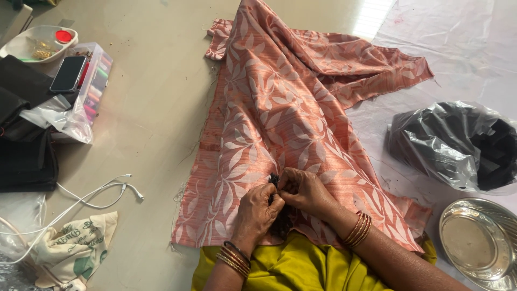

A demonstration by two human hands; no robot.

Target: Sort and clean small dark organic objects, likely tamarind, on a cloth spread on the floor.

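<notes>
You had the salmon-pink leaf-patterned cloth (280, 124) spread out flat on the pale floor (156, 124), its near edge drawn over your lap in the yellow-green garment (301, 267). Laid that way, I judge, the far part stayed smooth while the spot you worked on sat close under your eyes.

Both hands met at that near edge. Your left hand (258, 213) came up from below, wrist bent back, bangles (232, 261) bunched on the forearm; its fingers were curled tight and pinched a small dark bit (274, 180) at the cloth. Your right hand (305, 191) reached in from the right, forearm slanting across the fabric, fingers folded closed over the same spot and touching the left hand's fingertips. Whether a needle sat between them could not be made out.

To your left lay a clear box of coloured thread spools (94, 86) with a phone (68, 74) on top, a shallow white dish (32, 46) with a red cap beyond it, dark folded cloth (24, 156), a white cable (102, 194) and a printed cloth bag (81, 245). To your right, on a white sheet (463, 48), sat a black plastic bag (458, 143) and a steel plate (479, 240), all within arm's reach yet well apart from the fabric.
</notes>
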